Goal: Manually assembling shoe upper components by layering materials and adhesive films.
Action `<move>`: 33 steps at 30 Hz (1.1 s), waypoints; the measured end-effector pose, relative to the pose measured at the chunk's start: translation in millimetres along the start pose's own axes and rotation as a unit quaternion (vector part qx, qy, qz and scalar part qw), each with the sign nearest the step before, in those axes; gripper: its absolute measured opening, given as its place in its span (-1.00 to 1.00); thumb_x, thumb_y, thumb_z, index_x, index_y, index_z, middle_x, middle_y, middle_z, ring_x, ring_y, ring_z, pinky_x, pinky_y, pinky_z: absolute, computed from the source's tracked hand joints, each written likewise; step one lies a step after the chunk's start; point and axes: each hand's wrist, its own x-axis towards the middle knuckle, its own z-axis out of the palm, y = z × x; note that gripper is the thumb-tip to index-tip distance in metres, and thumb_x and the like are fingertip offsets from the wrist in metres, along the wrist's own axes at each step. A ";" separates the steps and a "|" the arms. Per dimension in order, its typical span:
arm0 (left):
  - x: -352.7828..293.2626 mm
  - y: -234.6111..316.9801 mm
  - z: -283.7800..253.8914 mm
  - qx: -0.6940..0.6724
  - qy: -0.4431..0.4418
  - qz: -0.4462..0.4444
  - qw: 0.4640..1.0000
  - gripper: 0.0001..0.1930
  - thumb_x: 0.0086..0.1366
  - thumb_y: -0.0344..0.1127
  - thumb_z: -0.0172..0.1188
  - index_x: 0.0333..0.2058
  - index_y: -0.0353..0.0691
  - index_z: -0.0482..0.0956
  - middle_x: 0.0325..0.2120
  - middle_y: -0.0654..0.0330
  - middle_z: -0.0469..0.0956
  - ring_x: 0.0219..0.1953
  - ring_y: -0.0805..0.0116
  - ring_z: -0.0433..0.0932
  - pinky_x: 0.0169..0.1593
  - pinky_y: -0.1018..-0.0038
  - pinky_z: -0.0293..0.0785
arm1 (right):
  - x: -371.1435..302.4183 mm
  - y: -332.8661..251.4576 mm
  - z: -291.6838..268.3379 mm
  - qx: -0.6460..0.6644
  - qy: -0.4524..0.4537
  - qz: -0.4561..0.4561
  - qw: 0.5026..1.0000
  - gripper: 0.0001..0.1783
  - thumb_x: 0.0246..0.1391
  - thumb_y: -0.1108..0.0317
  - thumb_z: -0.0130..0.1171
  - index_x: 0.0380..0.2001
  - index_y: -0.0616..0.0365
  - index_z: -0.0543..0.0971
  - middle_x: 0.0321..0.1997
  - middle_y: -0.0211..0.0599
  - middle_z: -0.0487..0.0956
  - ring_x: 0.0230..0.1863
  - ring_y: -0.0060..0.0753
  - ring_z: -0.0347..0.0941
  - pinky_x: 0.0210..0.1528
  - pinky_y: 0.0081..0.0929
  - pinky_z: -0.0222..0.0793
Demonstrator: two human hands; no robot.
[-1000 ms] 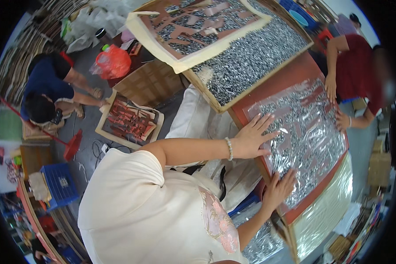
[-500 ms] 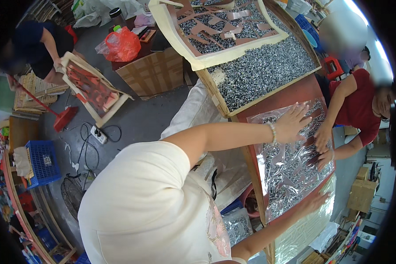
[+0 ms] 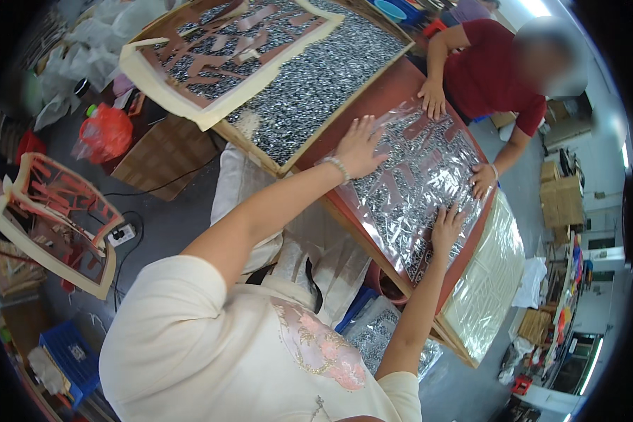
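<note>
A clear plastic sheet [image 3: 429,184] lies over a panel of glittery black-and-white flakes with brownish-pink cut-out shapes, on a red board [image 3: 394,95]. My left hand [image 3: 361,149], fingers spread, rests flat at the sheet's left edge. Lower down, my right hand [image 3: 446,231] is open, its fingers laid on the plastic near the right side. Neither hand holds anything. Across the board, a co-worker in a dark red shirt has one hand [image 3: 434,98] at the far edge and the other [image 3: 482,179] on the right edge of the sheet.
A wooden-rimmed tray of speckled flakes [image 3: 316,77] adjoins the board, bearing a cream-bordered stencil frame [image 3: 211,112]. Pale film [image 3: 489,260] covers the near-right end. At left are another frame [image 3: 109,271], a red bag [image 3: 105,133], a cardboard box [image 3: 165,155] and a blue crate [image 3: 70,355].
My right hand has come from above the pale film onto the plastic sheet. The co-worker's hands have moved apart to the sheet's edges. The whole view has shifted.
</note>
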 end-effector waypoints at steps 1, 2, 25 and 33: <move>-13.7 0.5 -5.7 -0.005 0.011 0.004 1.000 -0.25 0.32 0.15 -0.14 0.29 -0.32 0.04 0.32 -0.21 -0.11 0.39 -0.03 -0.18 0.40 0.18 -0.31 | -9.9 -3.0 -3.5 0.044 -0.004 0.001 0.999 -0.38 0.28 0.01 -0.17 0.29 0.10 0.19 0.31 0.19 0.17 0.35 0.20 0.01 0.30 0.01 -0.02; -29.9 -6.7 -13.0 -0.006 0.012 0.005 1.000 -0.25 0.32 0.15 -0.14 0.29 -0.32 0.04 0.32 -0.21 -0.11 0.39 -0.03 -0.18 0.40 0.18 -0.31 | -20.2 -18.8 -12.9 0.043 -0.003 0.001 0.999 -0.38 0.28 0.01 -0.17 0.29 0.10 0.19 0.31 0.19 0.17 0.35 0.20 0.01 0.30 0.01 -0.02; -164.5 33.5 -119.0 -0.310 0.088 -0.030 0.946 -0.50 0.13 -0.31 0.18 0.06 -0.30 0.32 0.08 -0.05 0.22 0.17 -0.04 0.16 0.28 0.15 0.06 | -14.6 -88.3 -82.5 0.200 -0.113 0.095 0.969 -0.42 0.19 0.03 -0.02 0.08 0.30 0.39 0.08 0.09 0.43 0.07 0.07 0.37 0.15 -0.14 0.25; -177.0 37.1 -137.2 -0.326 0.143 -0.016 0.934 -0.54 0.10 -0.34 0.22 0.01 -0.18 0.37 0.10 -0.01 0.21 0.18 -0.01 0.16 0.25 0.16 0.08 | 2.7 -124.7 -88.9 0.258 -0.139 0.058 0.954 -0.41 0.18 -0.01 -0.03 0.09 0.27 0.39 0.10 0.08 0.42 0.09 0.01 0.36 0.16 -0.19 0.24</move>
